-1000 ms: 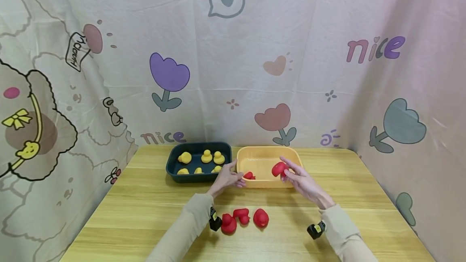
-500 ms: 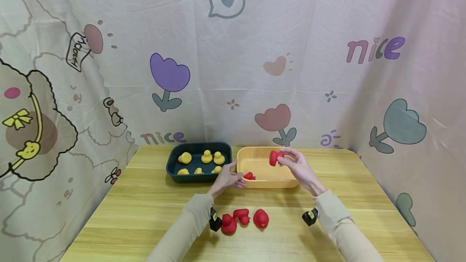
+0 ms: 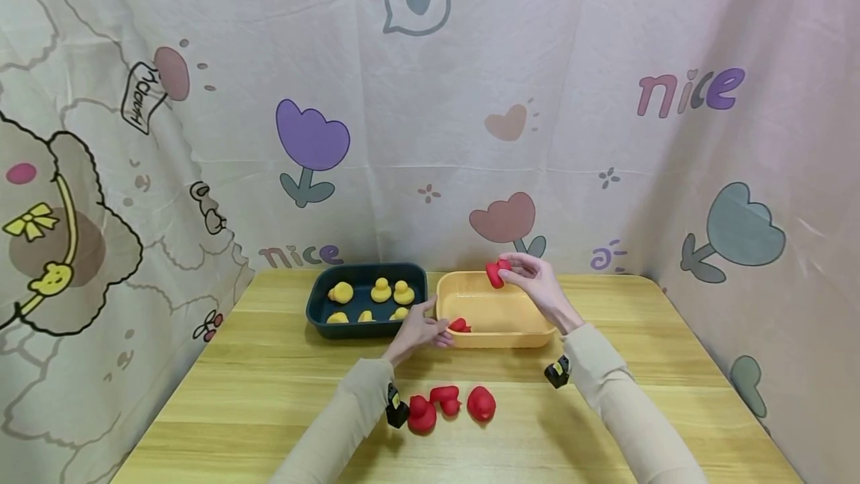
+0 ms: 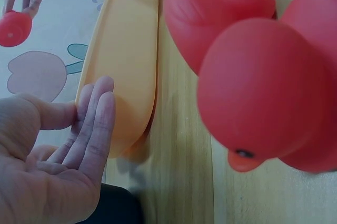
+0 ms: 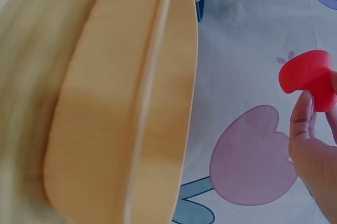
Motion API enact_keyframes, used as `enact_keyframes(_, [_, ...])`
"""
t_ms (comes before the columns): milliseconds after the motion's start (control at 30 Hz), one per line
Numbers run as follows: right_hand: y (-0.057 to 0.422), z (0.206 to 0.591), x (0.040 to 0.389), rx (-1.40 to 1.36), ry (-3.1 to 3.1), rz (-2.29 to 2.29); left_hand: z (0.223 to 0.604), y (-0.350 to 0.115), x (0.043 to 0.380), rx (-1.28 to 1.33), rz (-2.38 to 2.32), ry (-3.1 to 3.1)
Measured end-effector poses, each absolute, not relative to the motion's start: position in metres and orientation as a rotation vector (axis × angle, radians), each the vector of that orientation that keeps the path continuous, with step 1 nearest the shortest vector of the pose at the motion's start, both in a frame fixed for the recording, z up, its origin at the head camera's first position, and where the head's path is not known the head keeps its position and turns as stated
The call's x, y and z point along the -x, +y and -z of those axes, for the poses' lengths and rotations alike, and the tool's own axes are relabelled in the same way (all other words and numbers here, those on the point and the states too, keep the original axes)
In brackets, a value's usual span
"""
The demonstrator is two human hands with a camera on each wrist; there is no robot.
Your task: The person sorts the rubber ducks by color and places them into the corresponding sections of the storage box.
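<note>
nook w/ printed cloth [image 3: 416, 95], tbl [image 3: 269, 379]

"What words can we read?"

"We see a big "nice" [image 3: 696, 95] on the cloth [image 3: 430, 110], up and right of the right hand [image 3: 537, 286]."

"Any more?"

"We read a smaller "nice" [image 3: 307, 254] on the same cloth, up and left of the left hand [image 3: 416, 331]."

"And the little flag [image 3: 142, 112] drawn higher, farther left of that hand?"

"It has slanted letters [image 3: 140, 93], but we can't be sure what they spell."
</note>
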State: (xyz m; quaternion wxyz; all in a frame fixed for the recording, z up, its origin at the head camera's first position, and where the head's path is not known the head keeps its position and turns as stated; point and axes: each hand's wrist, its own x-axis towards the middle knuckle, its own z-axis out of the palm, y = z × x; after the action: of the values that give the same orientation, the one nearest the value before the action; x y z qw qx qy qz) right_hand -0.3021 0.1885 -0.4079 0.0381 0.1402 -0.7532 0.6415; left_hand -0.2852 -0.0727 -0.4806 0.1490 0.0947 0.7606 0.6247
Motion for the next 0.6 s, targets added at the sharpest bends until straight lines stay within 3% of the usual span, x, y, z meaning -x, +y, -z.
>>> enact_keyframes(600, [0.166, 0.405, 0.341, -0.506, -2.520, -1.744, 0.481, -0.073, 0.287, -0.276, -1.790, 2.176])
